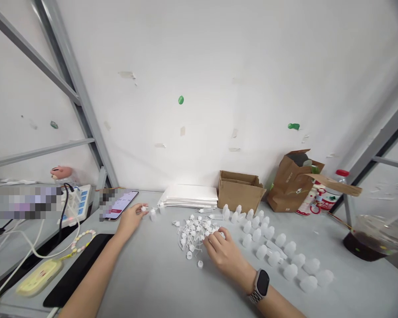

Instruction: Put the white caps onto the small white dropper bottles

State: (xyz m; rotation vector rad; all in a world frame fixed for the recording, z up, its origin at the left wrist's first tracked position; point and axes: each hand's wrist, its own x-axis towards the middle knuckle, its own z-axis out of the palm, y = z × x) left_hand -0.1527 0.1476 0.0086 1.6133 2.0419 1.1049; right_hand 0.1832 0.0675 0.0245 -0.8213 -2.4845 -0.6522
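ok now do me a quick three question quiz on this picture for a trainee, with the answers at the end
1. Is the watch worn on the left or the right wrist?
2. True or false: the left hand is at the pile of small white parts.
3. Fill the gap: along the wall, a ____ stands between the flat white stack and the brown paper bag.

Key
1. Right.
2. False: the right hand is there; the left hand has a small white piece at its fingertips, near the phone.
3. Cardboard box.
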